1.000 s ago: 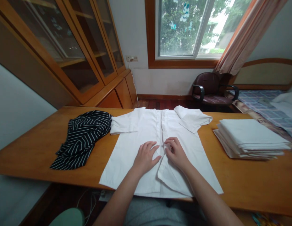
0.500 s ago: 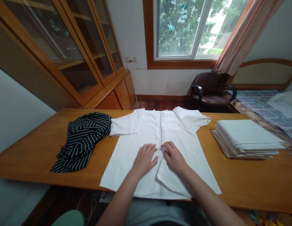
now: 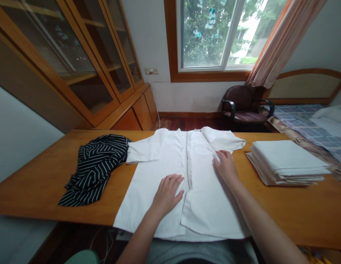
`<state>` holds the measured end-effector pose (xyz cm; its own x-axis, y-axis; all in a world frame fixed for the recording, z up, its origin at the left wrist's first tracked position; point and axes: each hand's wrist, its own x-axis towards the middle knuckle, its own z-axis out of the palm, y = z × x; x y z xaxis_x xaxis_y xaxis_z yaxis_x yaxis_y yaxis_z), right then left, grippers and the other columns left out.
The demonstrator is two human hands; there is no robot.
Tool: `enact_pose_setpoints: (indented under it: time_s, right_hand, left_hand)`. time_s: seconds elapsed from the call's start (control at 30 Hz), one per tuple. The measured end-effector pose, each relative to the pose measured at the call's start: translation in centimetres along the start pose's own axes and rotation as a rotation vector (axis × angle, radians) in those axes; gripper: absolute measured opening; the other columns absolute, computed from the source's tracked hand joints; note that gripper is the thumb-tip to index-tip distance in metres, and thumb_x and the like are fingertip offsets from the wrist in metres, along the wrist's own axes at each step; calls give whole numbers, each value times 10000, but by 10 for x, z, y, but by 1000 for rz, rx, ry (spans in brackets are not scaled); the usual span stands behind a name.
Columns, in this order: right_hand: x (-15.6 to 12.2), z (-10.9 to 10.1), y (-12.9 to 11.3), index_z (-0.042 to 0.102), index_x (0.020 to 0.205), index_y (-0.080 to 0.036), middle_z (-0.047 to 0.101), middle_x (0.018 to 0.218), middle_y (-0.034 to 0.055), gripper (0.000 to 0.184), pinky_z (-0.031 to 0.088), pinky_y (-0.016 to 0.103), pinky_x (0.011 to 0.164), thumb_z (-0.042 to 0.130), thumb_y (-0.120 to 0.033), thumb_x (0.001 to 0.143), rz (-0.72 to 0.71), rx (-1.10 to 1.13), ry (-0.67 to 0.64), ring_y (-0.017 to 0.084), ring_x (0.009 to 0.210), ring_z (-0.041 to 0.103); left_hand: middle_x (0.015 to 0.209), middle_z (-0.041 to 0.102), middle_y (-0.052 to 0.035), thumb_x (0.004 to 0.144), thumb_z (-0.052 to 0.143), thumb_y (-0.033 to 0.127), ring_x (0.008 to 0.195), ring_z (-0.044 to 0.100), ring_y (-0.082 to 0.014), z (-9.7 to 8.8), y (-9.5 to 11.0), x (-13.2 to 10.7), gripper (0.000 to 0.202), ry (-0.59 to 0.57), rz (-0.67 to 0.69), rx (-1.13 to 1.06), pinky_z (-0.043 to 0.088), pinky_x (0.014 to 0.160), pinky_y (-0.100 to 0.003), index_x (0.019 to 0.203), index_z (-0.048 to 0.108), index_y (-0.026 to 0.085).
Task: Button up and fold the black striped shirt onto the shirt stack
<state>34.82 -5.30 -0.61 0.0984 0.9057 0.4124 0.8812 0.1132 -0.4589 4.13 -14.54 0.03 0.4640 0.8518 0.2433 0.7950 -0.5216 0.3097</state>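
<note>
A white button-front shirt (image 3: 162, 205) lies spread on the wooden table before me, its front edges meeting along the middle and its sleeves folded out to both sides. My left hand (image 3: 167, 192) rests on the left front panel, open, palm down, thumb apart from the fingers. At the lower edge of the right sleeve (image 3: 218, 136), my right hand (image 3: 226, 167) has its fingers bent and closed on the white cloth. The fingertips partly cover the spot they grip. Near the hem, the right front panel overlaps the middle with a curved edge.
A crumpled black garment with white stripes (image 3: 100, 165) touches the left sleeve. On the right stands a stack of folded white cloth (image 3: 288, 157) on the table (image 3: 280, 209). Beyond are a glass-door cabinet (image 3: 126, 95), an armchair (image 3: 242, 104) and a bed (image 3: 299, 117).
My right hand has left the shirt's middle and moved up and right to the right sleeve. The left hand stays nearly in place. The right front panel's lower part lies flatter.
</note>
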Motion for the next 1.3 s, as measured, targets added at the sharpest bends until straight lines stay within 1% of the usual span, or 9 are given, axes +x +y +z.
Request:
enact_pose_setpoints:
  time_s: [0.1,0.23,0.4,0.6,0.73,0.83,0.93,1.07,1.3]
  right_hand:
    - [13,2,20,643,1195,-187,588,1271,162,340,425,432,904,575,-349,905,49,-238,-9,327,1098,508]
    - [16,6,24,681,1121,-182,653,1147,141,277,406,381,813,505,-307,947,36,-340,-21,298,999,510]
    - [16,8,31,682,995,-150,669,962,134,274,406,360,820,438,-267,951,17,-204,91,264,908,531]
    - [6,0,38,606,1008,-150,625,894,120,274,425,391,809,420,-342,947,112,19,385,273,865,539]
    - [2,-5,29,608,1039,-150,620,951,128,237,414,440,879,458,-283,914,-9,13,421,275,908,534]
    - [-1,-4,10,640,1063,-175,628,1035,124,242,400,457,937,493,-233,880,-125,3,331,279,993,540]
    - [-6,3,-22,666,1031,-203,641,987,101,240,437,403,901,465,-246,905,-165,120,114,258,956,568]
    - [-9,17,-72,555,1292,-194,665,932,61,420,465,335,764,449,-429,961,2,273,-248,204,748,598]
    - [16,38,-122,441,1395,-190,698,909,52,580,443,300,731,500,-542,938,190,351,-482,223,825,657]
  left_hand:
    - [1364,586,-71,909,605,250,1273,489,-262,0,0,1,465,7,-1,-16,430,1061,-467,1364,514,256]
    - [1351,595,-72,902,611,242,1258,499,-265,-1,0,1,460,20,-5,-33,442,1043,-473,1353,524,258]
    - [1326,607,-76,886,624,221,1247,506,-269,-1,1,1,436,35,-13,-65,448,1032,-475,1315,550,256]
    - [1221,627,-75,860,601,134,1125,543,-258,0,-1,3,424,71,-10,-137,479,988,-451,1272,553,223]
    - [1049,621,-76,845,525,61,993,567,-242,3,-4,4,416,122,-44,-176,504,926,-437,1238,553,193]
    - [927,593,-52,811,487,21,893,570,-222,6,-7,4,426,147,-76,-216,520,836,-400,1196,565,185]
    - [863,572,-21,787,467,3,802,569,-182,6,-10,4,425,173,-118,-330,520,768,-341,1148,580,197]
    - [851,570,-4,784,469,19,749,575,-144,0,-13,2,365,234,-175,-517,511,720,-283,1069,600,205]
    - [857,571,-20,794,466,27,788,565,-151,-9,-2,-3,215,310,-83,-599,480,708,-270,893,547,200]
